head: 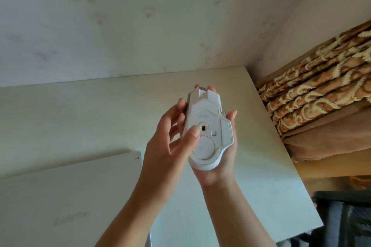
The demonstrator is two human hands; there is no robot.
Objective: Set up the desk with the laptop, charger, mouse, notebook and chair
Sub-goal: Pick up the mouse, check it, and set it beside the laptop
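While both hands' fingers (232, 115) cradle the upturned mouse (208, 126), the closed laptop (70, 196) lies lower-left on the desk (100, 116).

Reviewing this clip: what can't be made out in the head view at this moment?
- The top side of the mouse: it is held underside up, and the right hand cradles it from below.
- The laptop: its left and lower parts are cut off by the frame edges; the lid marking is blurred.
- The dark object at lower right: cut off and too dim to identify.
- Part of the mouse's underside: the left hand thumb covers it.
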